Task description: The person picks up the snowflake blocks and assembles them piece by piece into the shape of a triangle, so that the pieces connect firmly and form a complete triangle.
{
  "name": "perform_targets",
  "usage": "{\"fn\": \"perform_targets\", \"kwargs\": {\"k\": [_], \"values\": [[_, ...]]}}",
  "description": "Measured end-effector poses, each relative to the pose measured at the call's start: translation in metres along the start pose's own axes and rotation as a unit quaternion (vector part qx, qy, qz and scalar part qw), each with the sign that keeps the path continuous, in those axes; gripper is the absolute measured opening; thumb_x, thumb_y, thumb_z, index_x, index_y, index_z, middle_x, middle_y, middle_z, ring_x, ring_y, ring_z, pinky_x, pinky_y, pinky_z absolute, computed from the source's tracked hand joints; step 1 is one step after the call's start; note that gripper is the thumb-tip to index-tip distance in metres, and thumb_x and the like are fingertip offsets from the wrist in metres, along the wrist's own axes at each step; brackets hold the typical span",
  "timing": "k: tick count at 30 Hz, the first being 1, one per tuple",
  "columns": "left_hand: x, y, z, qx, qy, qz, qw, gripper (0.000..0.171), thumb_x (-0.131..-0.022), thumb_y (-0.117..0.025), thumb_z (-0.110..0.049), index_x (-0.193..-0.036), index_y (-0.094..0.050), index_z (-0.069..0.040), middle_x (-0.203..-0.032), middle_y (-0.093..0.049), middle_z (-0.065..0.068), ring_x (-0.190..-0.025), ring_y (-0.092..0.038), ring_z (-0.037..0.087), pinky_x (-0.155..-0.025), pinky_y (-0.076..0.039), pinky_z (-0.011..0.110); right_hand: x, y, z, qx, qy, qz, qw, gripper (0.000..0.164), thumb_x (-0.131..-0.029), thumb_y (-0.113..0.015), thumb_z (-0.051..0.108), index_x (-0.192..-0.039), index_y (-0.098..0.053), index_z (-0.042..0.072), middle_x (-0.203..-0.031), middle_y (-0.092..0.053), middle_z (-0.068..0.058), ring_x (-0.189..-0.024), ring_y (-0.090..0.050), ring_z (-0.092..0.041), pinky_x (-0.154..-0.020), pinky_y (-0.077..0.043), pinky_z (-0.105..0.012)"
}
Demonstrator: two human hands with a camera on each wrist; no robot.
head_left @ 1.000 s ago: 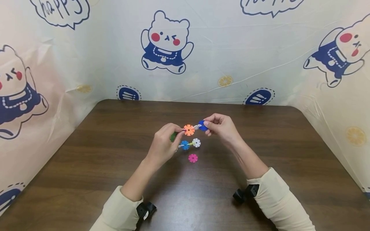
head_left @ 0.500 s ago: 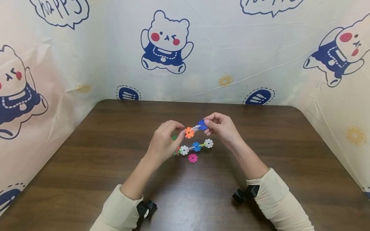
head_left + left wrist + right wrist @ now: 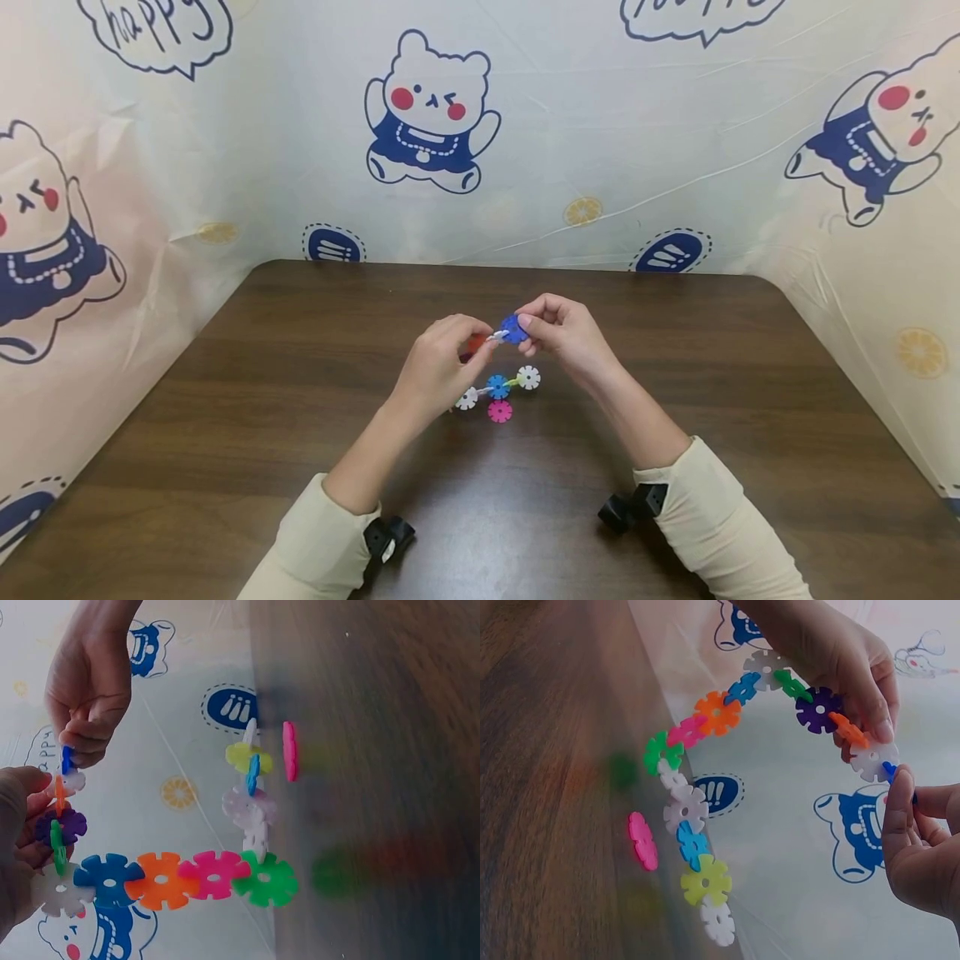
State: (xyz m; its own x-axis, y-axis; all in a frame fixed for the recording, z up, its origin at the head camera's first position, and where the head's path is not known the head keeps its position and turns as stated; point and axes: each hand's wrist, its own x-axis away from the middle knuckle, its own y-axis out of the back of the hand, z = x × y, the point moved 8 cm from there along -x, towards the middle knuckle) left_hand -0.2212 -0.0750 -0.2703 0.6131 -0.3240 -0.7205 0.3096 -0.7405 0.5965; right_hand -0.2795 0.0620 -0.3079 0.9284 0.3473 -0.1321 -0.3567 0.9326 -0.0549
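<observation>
A chain of interlocked plastic snowflake discs hangs between and below the hands. My right hand [image 3: 558, 329] pinches the dark blue snowflake disc [image 3: 513, 329] at the chain's upper end. That disc is slotted at an angle into a white disc [image 3: 873, 760]. My left hand [image 3: 442, 358] grips the chain beside it, at the orange disc [image 3: 849, 729] and the white disc's edge. From there the chain runs through a purple disc [image 3: 818, 710], a green one and a grey-white one [image 3: 766, 669], then bends down to a white end disc [image 3: 528, 377].
A loose pink snowflake disc [image 3: 500, 411] lies on the dark wooden table [image 3: 675, 375], just nearer than the chain's lower part. A cartoon-print sheet [image 3: 525, 217] stands behind and at both sides of the table. Each wrist wears a black camera [image 3: 390, 537].
My left fingers have moved right along the chain, from left of the orange disc onto it. My right hand has shifted slightly left with the dark blue disc. The chain's lower part has swung.
</observation>
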Motion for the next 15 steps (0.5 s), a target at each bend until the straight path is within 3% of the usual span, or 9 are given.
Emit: {"fn": "perform_targets", "kwargs": {"k": [8, 15], "values": [[-0.0004, -0.0007, -0.0011, -0.009, 0.002, 0.006, 0.9999, 0.014, -0.078, -0.073, -0.005, -0.088, -0.067, 0.001, -0.080, -0.064, 0.008, -0.068, -0.055, 0.021, -0.062, -0.048, 0.025, -0.0001, -0.0040, -0.0003, 0.006, -0.002, 0.005, 1.000, 0.014, -0.091, -0.056, 0.002, -0.099, -0.055, -0.009, -0.078, -0.062, -0.010, -0.058, -0.059, -0.012, -0.061, -0.053, -0.024], [0.0006, 0.0048, -0.0015, -0.018, -0.008, -0.009, 0.9998, 0.013, -0.078, -0.073, -0.004, -0.088, -0.066, 0.002, -0.080, -0.064, 0.009, -0.069, -0.055, 0.020, -0.064, -0.048, 0.027, -0.0011, -0.0048, -0.0026, -0.011, -0.006, -0.002, 1.000, 0.010, -0.090, -0.057, 0.002, -0.095, -0.056, -0.006, -0.072, -0.060, -0.007, -0.056, -0.058, -0.012, -0.057, -0.051, -0.022]]}}
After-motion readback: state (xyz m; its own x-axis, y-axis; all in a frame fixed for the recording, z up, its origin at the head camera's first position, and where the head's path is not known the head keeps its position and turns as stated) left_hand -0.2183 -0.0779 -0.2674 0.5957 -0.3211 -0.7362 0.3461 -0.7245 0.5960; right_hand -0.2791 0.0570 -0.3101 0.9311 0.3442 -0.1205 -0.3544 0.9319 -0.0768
